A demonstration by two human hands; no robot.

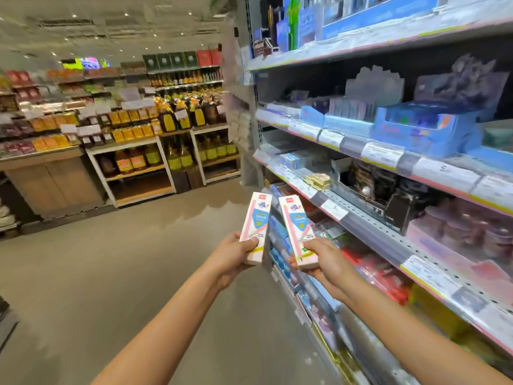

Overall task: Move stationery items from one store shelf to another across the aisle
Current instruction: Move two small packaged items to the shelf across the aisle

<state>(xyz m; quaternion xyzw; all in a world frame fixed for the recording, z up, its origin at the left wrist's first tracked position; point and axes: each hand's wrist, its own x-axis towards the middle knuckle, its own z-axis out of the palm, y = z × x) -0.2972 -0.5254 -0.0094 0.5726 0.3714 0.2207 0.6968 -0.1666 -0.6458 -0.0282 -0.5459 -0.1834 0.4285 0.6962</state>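
Carrying two slim pink-and-white cardboard pencil boxes, left hand [236,252] pinches one [254,227], right hand [322,259] the other [298,232]. Thumbs clamp the lower ends; gripping nearer mid-length would likely steady both.

1. The long pink-and-white cardboard pencil box in the left hand [254,227] carries a blue triangular panel, a diagonal pink stripe, a small red logo at the top and a yellow band near the bottom.
2. The matching pink-and-white pencil box in the right hand [298,232] shows the same blue panel, red logo and a yellow-green patch at the base.
3. The grey metal store shelving [388,234] has pink front edges with yellow strips and white price labels.
4. The open blue cardboard display tray [424,126] is light blue.
5. The polished aisle floor [111,273] is grey-beige.
6. The distant bottles of cooking oil [177,118] are amber with yellow labels.
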